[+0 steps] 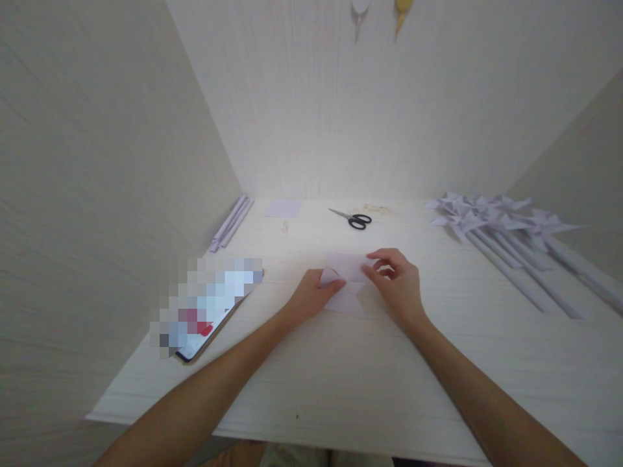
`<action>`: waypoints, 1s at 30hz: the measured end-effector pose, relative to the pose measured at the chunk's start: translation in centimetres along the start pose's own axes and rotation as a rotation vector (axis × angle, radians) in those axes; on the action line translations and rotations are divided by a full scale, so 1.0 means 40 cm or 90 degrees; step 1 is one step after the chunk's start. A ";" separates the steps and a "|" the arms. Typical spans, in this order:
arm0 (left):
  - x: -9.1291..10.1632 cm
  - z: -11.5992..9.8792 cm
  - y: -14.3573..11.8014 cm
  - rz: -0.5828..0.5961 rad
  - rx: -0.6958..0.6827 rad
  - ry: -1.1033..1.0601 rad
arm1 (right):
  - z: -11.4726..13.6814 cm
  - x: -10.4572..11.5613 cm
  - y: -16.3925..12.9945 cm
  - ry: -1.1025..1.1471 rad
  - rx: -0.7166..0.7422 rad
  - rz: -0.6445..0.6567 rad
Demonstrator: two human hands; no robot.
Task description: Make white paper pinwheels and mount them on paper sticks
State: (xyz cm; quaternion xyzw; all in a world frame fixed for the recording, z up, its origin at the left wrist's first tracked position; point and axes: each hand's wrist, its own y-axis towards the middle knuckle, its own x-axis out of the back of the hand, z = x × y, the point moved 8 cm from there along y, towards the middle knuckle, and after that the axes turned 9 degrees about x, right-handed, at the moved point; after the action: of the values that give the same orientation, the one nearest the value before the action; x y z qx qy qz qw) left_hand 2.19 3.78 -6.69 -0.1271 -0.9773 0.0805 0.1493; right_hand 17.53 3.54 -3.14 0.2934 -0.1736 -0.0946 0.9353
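A pale lilac paper sheet with cut, partly curled flaps is in front of me at the middle of the table. My left hand is closed on its left side, the thumb pressing a curled corner inward near the sheet's centre. At the right edge, my right hand has its fingers bent, with thumb and index finger at an upper right corner of the paper. Part of the sheet is hidden behind the fingers of both hands.
Black-handled scissors lie beyond the hands. Finished paper pinwheels with rolled sticks are piled at the right. Farther left are rolled paper sticks, a flat paper square and a phone. Walls enclose the table.
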 end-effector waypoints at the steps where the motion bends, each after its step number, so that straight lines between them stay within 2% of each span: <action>1: -0.001 0.004 0.002 0.001 0.004 -0.003 | 0.009 0.003 0.001 -0.022 0.022 -0.004; 9: 0.010 0.003 0.002 -0.028 0.000 -0.017 | 0.102 0.033 -0.018 -0.182 0.219 -0.103; 13: 0.006 0.000 -0.003 -0.033 0.006 -0.049 | 0.142 0.022 -0.043 -0.252 0.315 -0.127; 17: 0.003 -0.004 -0.010 -0.064 -0.009 -0.032 | 0.161 -0.023 -0.060 -0.303 0.410 -0.057; 22: 0.018 0.005 -0.011 -0.121 0.018 -0.064 | 0.152 -0.070 -0.063 -0.342 0.428 0.077; 25: 0.020 0.005 -0.010 -0.125 0.013 -0.086 | 0.156 -0.073 -0.067 -0.349 0.437 0.102; 30: 0.020 0.005 -0.011 -0.125 0.008 -0.111 | 0.161 -0.071 -0.072 -0.325 0.440 0.098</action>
State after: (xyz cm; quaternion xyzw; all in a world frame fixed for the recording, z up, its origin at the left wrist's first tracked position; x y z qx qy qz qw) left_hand 1.29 3.55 -6.56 -0.0225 -0.9938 0.0825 0.0716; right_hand 12.27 -1.31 -0.63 0.5428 -0.4424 -0.0304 0.7133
